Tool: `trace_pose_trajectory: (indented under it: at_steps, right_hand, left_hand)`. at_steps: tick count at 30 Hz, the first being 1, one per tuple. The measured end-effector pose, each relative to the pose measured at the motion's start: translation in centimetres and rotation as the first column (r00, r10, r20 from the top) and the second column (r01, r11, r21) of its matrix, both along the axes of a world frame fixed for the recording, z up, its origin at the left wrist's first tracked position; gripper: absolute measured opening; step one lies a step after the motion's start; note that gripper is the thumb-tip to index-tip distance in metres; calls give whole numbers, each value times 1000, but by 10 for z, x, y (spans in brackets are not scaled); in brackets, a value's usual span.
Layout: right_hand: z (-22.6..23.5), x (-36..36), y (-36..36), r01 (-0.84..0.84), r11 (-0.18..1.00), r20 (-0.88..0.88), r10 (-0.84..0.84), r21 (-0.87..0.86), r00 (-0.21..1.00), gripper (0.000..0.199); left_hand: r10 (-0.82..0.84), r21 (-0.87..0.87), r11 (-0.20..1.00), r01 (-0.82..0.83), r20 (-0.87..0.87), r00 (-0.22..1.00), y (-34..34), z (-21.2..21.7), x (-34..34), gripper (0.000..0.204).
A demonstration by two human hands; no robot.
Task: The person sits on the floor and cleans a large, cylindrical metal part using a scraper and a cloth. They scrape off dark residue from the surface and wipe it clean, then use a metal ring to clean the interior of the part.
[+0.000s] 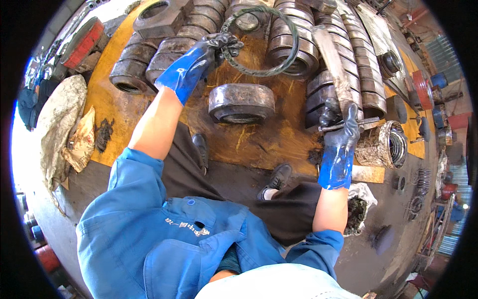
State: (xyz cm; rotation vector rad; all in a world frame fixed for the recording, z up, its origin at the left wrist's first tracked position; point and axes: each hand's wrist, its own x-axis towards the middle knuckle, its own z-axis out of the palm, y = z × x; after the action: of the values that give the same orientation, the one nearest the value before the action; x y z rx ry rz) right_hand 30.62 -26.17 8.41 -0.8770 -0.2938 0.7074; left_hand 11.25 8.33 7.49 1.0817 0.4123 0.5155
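Note:
My left hand (224, 46), in a blue glove with a black-stained palm, grips a large thin dark ring (296, 42) by its left side. The ring hangs over the rows of metal cylinders. Below it, a thick steel collar (241, 99) rests on the brown-stained board (279, 132), apart from both hands. At the right, my other gloved hand (340, 124) is closed around a thin metal rod (368, 121) lying crosswise. A long, pale flat bar (332, 62) runs from this hand up over the cylinders; whether it joins the rod is unclear.
Rows of steel cylinders (294, 35) line the board's far side, with a large nut-like block (162, 17) at the left. A grimy bucket (381, 144) holding rings lies beside my right hand. Stained sacking (62, 124) lies left; a coil spring (423, 182) stands far right.

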Motion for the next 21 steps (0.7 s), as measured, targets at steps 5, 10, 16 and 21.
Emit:
trace_pose_trajectory:
  at_steps: [5,10,16,21]
  right_hand:
    - [8,-9,16,-14,997,-52,18,73,998,50]
    - [5,-33,37,-128,992,185,125,9,975,49]
    - [26,-69,54,-97,993,285,111,-62,952,34]
    - [15,-64,57,-174,980,363,196,-91,911,38]
  left_hand:
    - [49,-582,745,326,536,843,33,-36,46,26]
    - [-47,-530,677,511,661,749,-16,-4,43,28]
    - [-28,-556,677,483,635,772,-33,8,42,30]
    - [-37,-599,679,425,550,835,-37,1,45,29]
